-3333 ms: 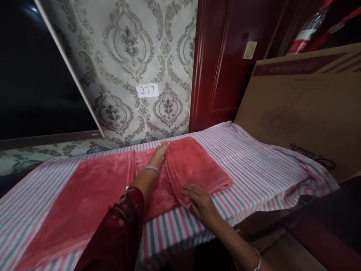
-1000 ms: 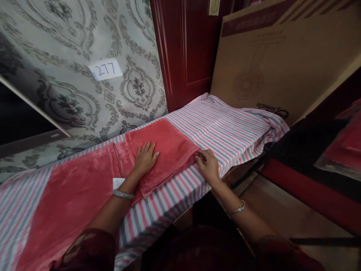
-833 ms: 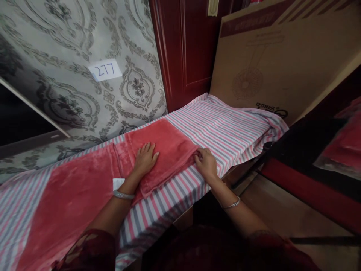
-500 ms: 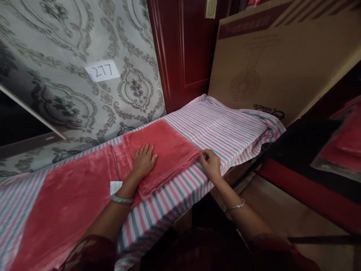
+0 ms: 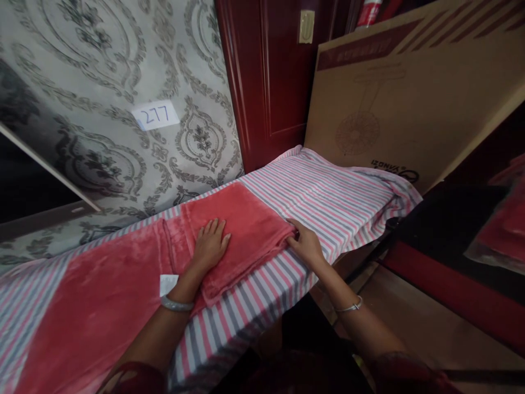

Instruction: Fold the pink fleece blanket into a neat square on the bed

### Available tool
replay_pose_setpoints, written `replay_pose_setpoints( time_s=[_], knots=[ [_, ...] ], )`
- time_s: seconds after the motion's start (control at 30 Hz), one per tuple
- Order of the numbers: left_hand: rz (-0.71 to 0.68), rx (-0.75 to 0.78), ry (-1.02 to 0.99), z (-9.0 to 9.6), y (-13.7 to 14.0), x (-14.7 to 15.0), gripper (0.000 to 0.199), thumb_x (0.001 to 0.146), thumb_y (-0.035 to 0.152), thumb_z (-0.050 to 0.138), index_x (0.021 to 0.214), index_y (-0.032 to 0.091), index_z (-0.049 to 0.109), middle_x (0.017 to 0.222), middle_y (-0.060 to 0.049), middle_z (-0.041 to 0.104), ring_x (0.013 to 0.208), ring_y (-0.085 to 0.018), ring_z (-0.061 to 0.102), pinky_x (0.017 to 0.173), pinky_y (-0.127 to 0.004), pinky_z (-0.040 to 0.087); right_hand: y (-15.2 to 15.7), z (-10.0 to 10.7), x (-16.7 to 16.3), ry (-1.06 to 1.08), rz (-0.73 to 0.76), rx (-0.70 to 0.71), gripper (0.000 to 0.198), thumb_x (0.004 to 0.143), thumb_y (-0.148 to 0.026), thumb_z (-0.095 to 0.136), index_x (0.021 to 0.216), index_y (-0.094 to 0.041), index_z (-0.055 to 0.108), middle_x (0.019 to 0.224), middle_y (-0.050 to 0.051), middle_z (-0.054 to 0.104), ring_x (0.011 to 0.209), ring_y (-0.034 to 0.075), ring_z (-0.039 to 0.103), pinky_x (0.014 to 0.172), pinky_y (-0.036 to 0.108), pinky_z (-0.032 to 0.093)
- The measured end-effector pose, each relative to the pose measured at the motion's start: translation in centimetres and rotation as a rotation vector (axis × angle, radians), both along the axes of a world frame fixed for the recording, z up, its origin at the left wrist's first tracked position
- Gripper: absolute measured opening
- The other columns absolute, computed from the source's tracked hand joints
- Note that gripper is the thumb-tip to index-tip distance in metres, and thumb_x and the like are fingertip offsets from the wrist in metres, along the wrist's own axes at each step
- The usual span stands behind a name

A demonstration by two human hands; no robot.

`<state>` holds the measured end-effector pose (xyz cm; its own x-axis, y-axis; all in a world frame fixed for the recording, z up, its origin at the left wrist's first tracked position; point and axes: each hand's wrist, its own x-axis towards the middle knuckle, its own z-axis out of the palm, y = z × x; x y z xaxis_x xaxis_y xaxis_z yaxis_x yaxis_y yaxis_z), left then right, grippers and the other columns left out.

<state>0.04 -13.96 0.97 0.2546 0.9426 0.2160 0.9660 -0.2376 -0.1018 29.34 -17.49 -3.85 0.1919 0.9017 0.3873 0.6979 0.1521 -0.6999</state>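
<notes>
A coral-red plush blanket (image 5: 254, 219) lies partly folded on a striped cloth (image 5: 328, 191) in pink, grey and white. Its right part is a layered rectangle; the left part spreads flat toward the lower left. My left hand (image 5: 211, 243) rests flat on the folded part, fingers stretched out. At the near right corner of the fold, my right hand (image 5: 305, 243) pinches the layered edge between thumb and fingers. A white label (image 5: 168, 284) sticks out from the blanket beside my left wrist.
Behind the striped surface are a patterned wall with a paper marked 277 (image 5: 156, 115), a dark red door (image 5: 283, 71) and a large cardboard box (image 5: 369, 104). To the right is a red-edged black seat or stand (image 5: 451, 290) with a plastic-wrapped red bundle (image 5: 502, 230).
My right hand has closed further over the blanket's corner, its fingers shifting slightly. My left hand stays flat in place. The whole view has shifted slightly, with everything appearing lower.
</notes>
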Motion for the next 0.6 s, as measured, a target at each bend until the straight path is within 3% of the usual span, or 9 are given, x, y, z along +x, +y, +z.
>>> replay_pose_setpoints(
  time_s=[0.17,0.37,0.5,0.6],
  knots=[
    [0.033,-0.032,0.020,0.0,-0.7,0.3,0.057,0.102,0.037,0.038,0.153,0.013,0.046,0.160,-0.018,0.042,0.150,-0.033,0.037,0.122,-0.053,0.031,0.6,-0.9,0.8,0.052,-0.039,0.026,0.042,0.079,-0.018,0.045,0.108,-0.021,0.076,0.098,0.006,0.079,0.089,0.023,0.072,0.080,0.030,0.052],
    [0.062,-0.090,-0.008,0.0,-0.9,-0.1,0.057,0.102,0.036,0.038,0.155,0.013,0.042,0.163,-0.018,0.037,0.153,-0.033,0.031,0.123,-0.054,0.027,0.3,-1.7,0.7,0.024,-0.007,0.035,0.048,0.080,-0.021,0.046,0.119,-0.020,0.073,0.093,0.006,0.078,0.076,0.022,0.070,0.072,0.030,0.051],
    [0.042,-0.199,-0.106,2.4,0.8,0.0,0.051,0.101,0.038,0.042,0.144,0.015,0.055,0.152,-0.017,0.053,0.142,-0.030,0.049,0.117,-0.046,0.038,0.1,-2.0,0.5,0.006,0.026,0.012,0.060,0.082,-0.024,0.045,0.138,-0.022,0.065,0.093,0.005,0.078,0.069,0.021,0.068,0.069,0.031,0.052],
    [0.020,-0.241,-0.167,5.2,3.8,1.6,0.049,0.102,0.036,0.036,0.137,0.012,0.061,0.143,-0.018,0.062,0.132,-0.027,0.058,0.113,-0.039,0.042,0.0,-2.1,0.5,0.007,0.059,0.030,0.060,0.083,-0.024,0.046,0.140,-0.026,0.064,0.111,0.005,0.078,0.078,0.021,0.071,0.075,0.031,0.055]
  ],
)
